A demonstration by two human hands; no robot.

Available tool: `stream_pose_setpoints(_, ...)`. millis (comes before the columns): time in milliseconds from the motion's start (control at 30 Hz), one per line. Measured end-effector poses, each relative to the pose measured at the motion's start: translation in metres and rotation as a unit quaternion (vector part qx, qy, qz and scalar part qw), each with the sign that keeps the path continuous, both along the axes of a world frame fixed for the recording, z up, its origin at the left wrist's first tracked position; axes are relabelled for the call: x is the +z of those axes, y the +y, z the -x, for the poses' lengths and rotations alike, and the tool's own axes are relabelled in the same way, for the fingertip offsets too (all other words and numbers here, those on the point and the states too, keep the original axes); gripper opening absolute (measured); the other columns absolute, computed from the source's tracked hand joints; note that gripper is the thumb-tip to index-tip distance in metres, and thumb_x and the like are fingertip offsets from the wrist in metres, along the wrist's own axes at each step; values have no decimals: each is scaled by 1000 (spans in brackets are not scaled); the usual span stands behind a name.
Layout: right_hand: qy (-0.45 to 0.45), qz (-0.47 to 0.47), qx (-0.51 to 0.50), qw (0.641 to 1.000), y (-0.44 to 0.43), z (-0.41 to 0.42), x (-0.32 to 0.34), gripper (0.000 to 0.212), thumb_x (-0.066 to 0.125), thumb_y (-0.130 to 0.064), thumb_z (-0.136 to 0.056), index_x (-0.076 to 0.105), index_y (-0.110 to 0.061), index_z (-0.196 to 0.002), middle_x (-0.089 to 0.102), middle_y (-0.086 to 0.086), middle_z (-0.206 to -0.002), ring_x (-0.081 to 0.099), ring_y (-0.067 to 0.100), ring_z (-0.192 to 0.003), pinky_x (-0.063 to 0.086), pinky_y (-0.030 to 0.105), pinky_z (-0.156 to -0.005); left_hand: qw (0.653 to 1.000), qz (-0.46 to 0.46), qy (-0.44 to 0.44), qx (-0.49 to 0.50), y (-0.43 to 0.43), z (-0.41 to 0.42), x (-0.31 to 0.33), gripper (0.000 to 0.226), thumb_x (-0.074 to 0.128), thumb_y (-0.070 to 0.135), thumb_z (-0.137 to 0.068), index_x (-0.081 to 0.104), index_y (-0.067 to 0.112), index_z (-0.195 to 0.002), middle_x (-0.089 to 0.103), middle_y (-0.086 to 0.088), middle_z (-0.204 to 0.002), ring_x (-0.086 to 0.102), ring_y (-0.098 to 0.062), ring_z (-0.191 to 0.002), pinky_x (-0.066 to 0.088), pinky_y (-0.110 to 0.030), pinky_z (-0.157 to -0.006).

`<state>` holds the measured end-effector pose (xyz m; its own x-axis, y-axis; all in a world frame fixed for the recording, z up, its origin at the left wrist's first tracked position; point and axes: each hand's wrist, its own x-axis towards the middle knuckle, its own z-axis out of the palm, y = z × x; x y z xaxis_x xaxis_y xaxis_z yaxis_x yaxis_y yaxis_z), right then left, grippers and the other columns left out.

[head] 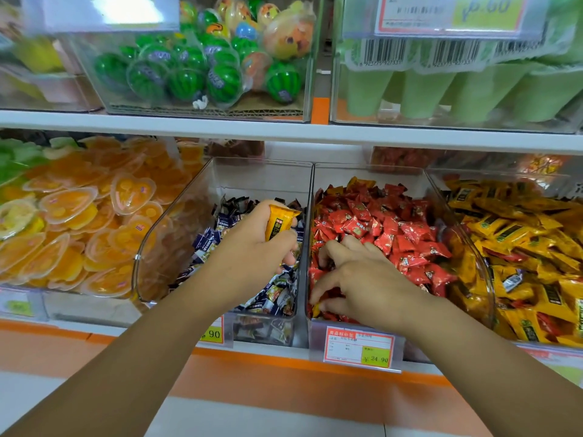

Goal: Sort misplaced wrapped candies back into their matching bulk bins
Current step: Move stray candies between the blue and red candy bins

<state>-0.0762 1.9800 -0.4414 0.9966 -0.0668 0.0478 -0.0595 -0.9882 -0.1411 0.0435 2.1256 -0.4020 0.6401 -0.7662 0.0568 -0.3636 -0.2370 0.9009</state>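
Gripping 1 yellow candy [279, 223], the left hand [258, 244] hovers over the blue-and-white bin [262, 175], beside its clear right wall. The right hand [362, 279], fingers [331, 249] curled, digs into the red bin [347, 175]; I cannot tell whether it holds anything.

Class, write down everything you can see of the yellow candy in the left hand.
The yellow candy is a glossy pillow pack, orange-yellow with dark print and a crimped top end. It stands roughly upright, gripped by the curled fingers of the left hand, above the clear bin of blue-and-white candies.
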Motion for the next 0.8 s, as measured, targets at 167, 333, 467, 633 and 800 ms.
stream_pose_setpoints(167,-113,-138,-36,983,-7,3,-5,7,67,-41,-83,73,-41,-86,45,-16,-102,34,9,-100,29,26,-87,1000,2,-3,7,2,0,4,2,54,26,-95,54,28,-94,64,2,-65,59,-3,-58,46,-26,-61)
stream_pose_setpoints(333,-213,-424,-137,869,-10,14,27,9,67,-24,-86,74,-27,-82,67,-13,-87,59,1,-88,40,13,-79,999,-4,-49,-11,1,3,7,19,68,43,-80,56,30,-88,53,12,-59,47,1,-49,41,-14,-53)
stream_pose_setpoints(467,-226,-572,-139,776,-3,16,39,12,59,-11,-92,70,-8,-90,71,1,-76,64,9,-69,51,21,-65,997,-8,-53,-48,-3,12,8,28,77,42,-71,61,38,-93,56,10,-64,48,-1,-50,40,-12,-49)
stream_pose_setpoints(633,-197,-619,-133,748,-2,19,52,13,58,-8,-92,69,-10,-97,73,13,-84,71,26,-80,59,31,-71,994,2,-104,-37,-6,16,9,12,71,34,-81,63,24,-80,53,10,-57,43,-3,-46,35,-12,-46)
stream_pose_setpoints(800,92,-222,-162,957,-31,45,60,15,65,-17,-89,74,-30,-88,69,-17,-69,64,-4,-68,46,7,-58,992,-21,-109,-57,0,12,9,23,59,38,-82,63,16,-87,66,-17,-80,39,-12,-48,34,-18,-44)
